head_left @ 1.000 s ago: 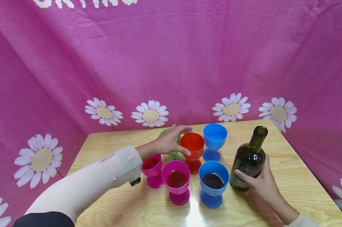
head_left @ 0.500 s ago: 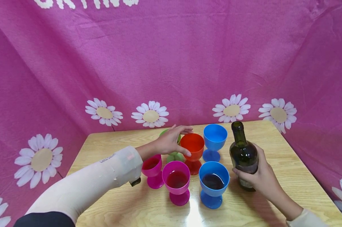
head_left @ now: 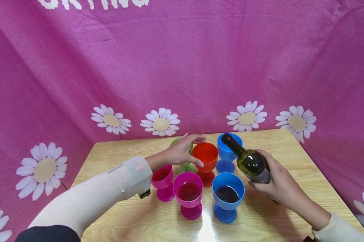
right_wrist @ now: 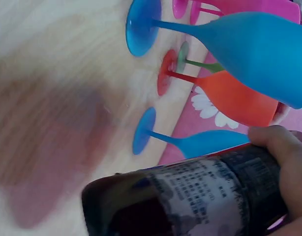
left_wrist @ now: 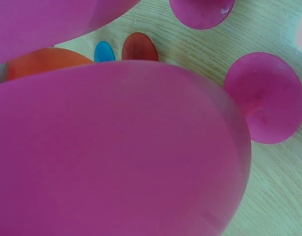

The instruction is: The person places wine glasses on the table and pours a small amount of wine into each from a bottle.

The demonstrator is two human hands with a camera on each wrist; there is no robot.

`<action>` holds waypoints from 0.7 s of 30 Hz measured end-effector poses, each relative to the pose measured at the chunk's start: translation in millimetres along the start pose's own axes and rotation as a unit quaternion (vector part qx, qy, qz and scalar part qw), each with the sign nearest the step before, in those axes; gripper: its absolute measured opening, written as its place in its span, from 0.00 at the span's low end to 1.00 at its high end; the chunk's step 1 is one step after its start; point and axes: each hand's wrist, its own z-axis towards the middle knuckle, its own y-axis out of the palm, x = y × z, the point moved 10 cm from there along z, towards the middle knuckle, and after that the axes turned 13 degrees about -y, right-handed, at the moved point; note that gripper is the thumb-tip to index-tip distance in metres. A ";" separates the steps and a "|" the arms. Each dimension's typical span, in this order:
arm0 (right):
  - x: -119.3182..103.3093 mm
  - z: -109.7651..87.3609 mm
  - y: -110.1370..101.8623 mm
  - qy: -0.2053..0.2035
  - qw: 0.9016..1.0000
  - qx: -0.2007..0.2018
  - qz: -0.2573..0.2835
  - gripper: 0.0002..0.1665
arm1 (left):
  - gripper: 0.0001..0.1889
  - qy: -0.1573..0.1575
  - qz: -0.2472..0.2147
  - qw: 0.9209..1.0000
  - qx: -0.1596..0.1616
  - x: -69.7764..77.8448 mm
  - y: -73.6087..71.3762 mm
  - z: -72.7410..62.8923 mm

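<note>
My left hand [head_left: 179, 152] grips the orange goblet [head_left: 207, 158] from its left side, thumb on the front of the bowl and fingers behind the rim. A green wine bottle [head_left: 251, 162] is in my right hand [head_left: 281, 183], tilted to the left. Its neck overlaps the far blue goblet [head_left: 225, 165] in the head view. The bottle's printed label [right_wrist: 200, 194] shows in the right wrist view. Dark liquid stands in the near blue goblet [head_left: 227, 205], red liquid in the front pink goblet [head_left: 190, 201]. No liquid shows inside the orange goblet.
A second pink goblet [head_left: 164, 185] with red liquid stands left of the front one. Behind my left hand is a green goblet [head_left: 186, 167], partly hidden. All stand close together on the wooden table [head_left: 115, 218]. A pink flowered cloth [head_left: 182, 74] hangs behind.
My right hand has lifted the bottle and tipped it leftward from nearly upright, bringing its mouth over to the far blue goblet in the view. My left hand has stayed at the orange goblet.
</note>
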 end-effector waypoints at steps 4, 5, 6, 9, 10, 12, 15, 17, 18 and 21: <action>-3.1 4.8 -4.3 -0.017 0.999 -0.021 -0.035 0.63 | 0.46 0.007 0.002 1.000 0.002 0.1 0.0 1.0; -3.3 5.7 -4.9 -0.018 0.999 -0.027 -0.042 0.63 | 0.46 0.008 0.002 1.000 0.003 0.0 0.1 1.3; -3.6 6.6 -5.7 -0.018 0.998 -0.032 -0.052 0.63 | 0.46 0.008 0.002 1.000 0.003 -0.2 0.2 1.5; -3.2 8.7 -5.9 -0.008 0.996 -0.057 -0.074 0.62 | 0.47 0.008 0.003 1.000 0.003 -0.6 0.1 1.6; -2.6 9.2 -5.8 -0.001 0.995 -0.067 -0.081 0.62 | 0.47 0.008 0.004 1.000 0.002 -0.5 0.0 1.7; -2.3 10.8 -5.4 0.008 0.992 -0.085 -0.091 0.62 | 0.47 0.009 0.003 1.000 0.002 -0.2 -0.2 1.6; -2.6 13.6 -5.0 0.016 0.988 -0.111 -0.110 0.62 | 0.47 0.011 0.003 1.000 0.000 0.5 -0.3 1.3; -3.3 15.4 -4.9 0.017 0.984 -0.125 -0.123 0.63 | 0.47 0.011 0.004 1.000 -0.001 0.7 -0.1 1.3; -3.3 16.4 -5.0 0.017 0.983 -0.132 -0.129 0.63 | 0.47 0.011 0.005 1.000 0.000 0.7 -0.1 1.4; -3.9 18.6 -5.3 0.015 0.979 -0.148 -0.141 0.63 | 0.47 0.011 0.007 1.000 0.000 0.7 0.1 1.8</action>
